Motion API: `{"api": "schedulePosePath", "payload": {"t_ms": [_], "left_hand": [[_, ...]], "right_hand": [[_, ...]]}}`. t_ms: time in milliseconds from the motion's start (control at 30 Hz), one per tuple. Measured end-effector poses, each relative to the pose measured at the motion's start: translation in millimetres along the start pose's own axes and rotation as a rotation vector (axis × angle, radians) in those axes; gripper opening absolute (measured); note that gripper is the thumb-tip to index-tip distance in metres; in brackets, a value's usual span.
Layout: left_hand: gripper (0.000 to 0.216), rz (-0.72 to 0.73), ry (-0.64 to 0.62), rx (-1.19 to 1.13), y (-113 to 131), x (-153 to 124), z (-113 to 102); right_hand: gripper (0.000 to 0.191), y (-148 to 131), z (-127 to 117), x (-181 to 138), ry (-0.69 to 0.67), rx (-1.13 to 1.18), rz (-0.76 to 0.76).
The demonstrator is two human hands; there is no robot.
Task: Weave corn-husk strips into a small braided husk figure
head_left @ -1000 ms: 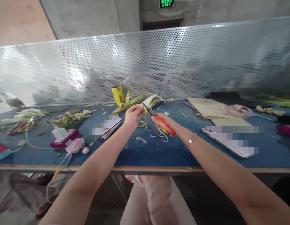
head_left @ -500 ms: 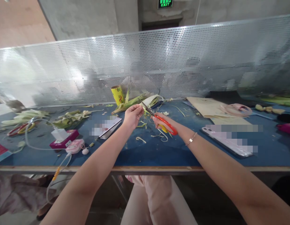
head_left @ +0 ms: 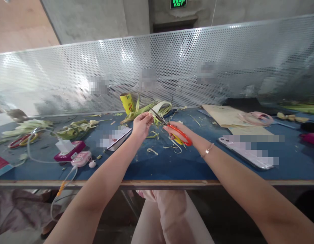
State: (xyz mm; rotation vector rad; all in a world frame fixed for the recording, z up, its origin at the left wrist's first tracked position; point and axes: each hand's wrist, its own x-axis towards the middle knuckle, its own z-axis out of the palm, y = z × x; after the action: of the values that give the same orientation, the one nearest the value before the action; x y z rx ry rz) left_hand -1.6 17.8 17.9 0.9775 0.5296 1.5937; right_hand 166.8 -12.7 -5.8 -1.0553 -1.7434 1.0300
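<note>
The pale husk leaf lies just beyond the fingertips of the left hand, ahead and slightly to the right, with its long axis slanting away from the person toward the right; the left hand is nearer and seems to pinch its near end. The right hand grips the handles of the held scissors, whose blades point forward and left, crossing the leaf at a steep angle beside the left fingertips; how far the blades are parted I cannot tell. Counted along the bench, there are two pairs of scissors, the second being the spare scissors at the far left; two phones, the propped phone beside the left forearm and the flat phone to the right; one yellow tube behind the hands; one magenta box; and one pink case. The scattered husk scraps are too many and too small to count.
</note>
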Motion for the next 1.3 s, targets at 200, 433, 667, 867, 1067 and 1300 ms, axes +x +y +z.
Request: {"api": "schedulePosePath", "payload": {"t_ms": [200, 433, 667, 867, 1067, 1300], "left_hand": [[0.015, -0.005, 0.029, -0.006, 3, 0, 0], [0.016, -0.007, 0.051, -0.023, 3, 0, 0], [0.017, -0.008, 0.037, -0.012, 3, 0, -1], [0.017, -0.013, 0.048, -0.014, 4, -1, 1], [0.014, -0.022, 0.060, -0.029, 5, -1, 2], [0.014, -0.020, 0.038, -0.024, 5, -1, 1]], "right_hand": [[0.034, 0, -1, 0, 0.023, -0.121, -0.047], [0.039, -2, -4, -2, 0.018, -0.207, -0.075], [0.041, -3, -4, -2, 0.038, -0.227, -0.069], [0.037, -17, -1, -9, 0.057, -0.230, -0.072], [0.036, -23, 0, -10, 0.071, -0.212, -0.047], [0.045, -7, 1, -6, 0.022, -0.177, -0.024]]}}
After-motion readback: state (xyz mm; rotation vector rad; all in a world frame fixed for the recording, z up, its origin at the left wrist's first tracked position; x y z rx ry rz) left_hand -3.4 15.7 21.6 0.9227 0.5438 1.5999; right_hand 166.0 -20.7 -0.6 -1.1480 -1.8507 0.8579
